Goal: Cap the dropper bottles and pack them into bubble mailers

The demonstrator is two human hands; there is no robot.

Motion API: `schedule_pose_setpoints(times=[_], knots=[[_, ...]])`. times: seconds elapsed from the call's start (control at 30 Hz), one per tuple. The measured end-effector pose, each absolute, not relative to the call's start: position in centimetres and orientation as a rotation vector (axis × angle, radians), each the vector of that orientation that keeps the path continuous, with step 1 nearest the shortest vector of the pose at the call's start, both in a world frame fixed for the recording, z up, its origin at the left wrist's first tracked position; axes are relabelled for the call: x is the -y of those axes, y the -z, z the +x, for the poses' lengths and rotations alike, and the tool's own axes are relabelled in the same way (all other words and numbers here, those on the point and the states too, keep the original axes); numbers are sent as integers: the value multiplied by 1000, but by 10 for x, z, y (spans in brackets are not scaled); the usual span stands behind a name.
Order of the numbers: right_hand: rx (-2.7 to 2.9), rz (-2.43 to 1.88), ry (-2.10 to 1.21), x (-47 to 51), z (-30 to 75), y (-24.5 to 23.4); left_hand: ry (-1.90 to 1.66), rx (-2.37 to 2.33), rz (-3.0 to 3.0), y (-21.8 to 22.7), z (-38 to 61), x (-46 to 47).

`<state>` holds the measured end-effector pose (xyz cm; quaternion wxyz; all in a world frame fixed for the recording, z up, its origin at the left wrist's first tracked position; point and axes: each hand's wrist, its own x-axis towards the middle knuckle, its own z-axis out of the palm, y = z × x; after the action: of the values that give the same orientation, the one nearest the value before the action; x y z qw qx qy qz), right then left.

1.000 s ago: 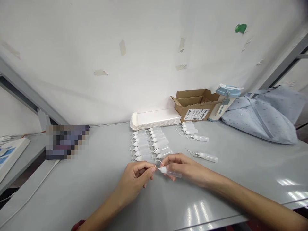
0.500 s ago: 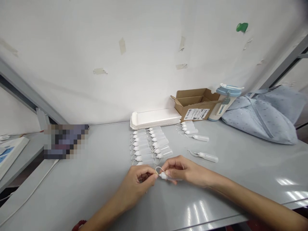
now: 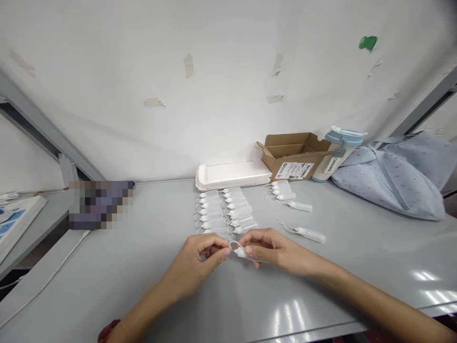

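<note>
- Your left hand (image 3: 205, 257): thumb and fingertips pinched together on the loose end of a thin white strap (image 3: 235, 242); other fingers curled.
- Your right hand (image 3: 271, 250): thumb and fingers closed around a small clear bottle (image 3: 242, 253), white tip pointing left toward your other fingertips.
- Bottle position: centre front, above the grey surface (image 3: 143, 286), just short of two columns of similar bottles (image 3: 212, 216).
- To your right on the surface: a small cluster of bottles (image 3: 282, 188), plus a single bottle (image 3: 312, 235) lying nearer you.
- Behind: a white stack (image 3: 235, 174), an open cardboard box (image 3: 293, 164), a tumbler (image 3: 333, 155), a pale blue bag (image 3: 392, 176).
- Far left: a pixelated dark item (image 3: 96, 205), unidentifiable; white cable (image 3: 57, 271) beside it.
- Room: white wall (image 3: 228, 57) with tape remnants.
</note>
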<state>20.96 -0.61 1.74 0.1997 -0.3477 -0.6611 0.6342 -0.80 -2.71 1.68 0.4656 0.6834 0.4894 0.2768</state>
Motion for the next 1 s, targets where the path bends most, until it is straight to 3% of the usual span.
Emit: schedule_pose_setpoints(times=[0.17,0.47,1.0], knots=[[1845,-1052,-1581,-6,221,-26,-881,-1360,1566,-18,-13,24],[2146,-1097,-674,-64,216,-25,-1012,-1451,1423,-18,-18,21],[2273,-937,-599,-71,212,2,-967,-1442,1394,-15,-15,22]])
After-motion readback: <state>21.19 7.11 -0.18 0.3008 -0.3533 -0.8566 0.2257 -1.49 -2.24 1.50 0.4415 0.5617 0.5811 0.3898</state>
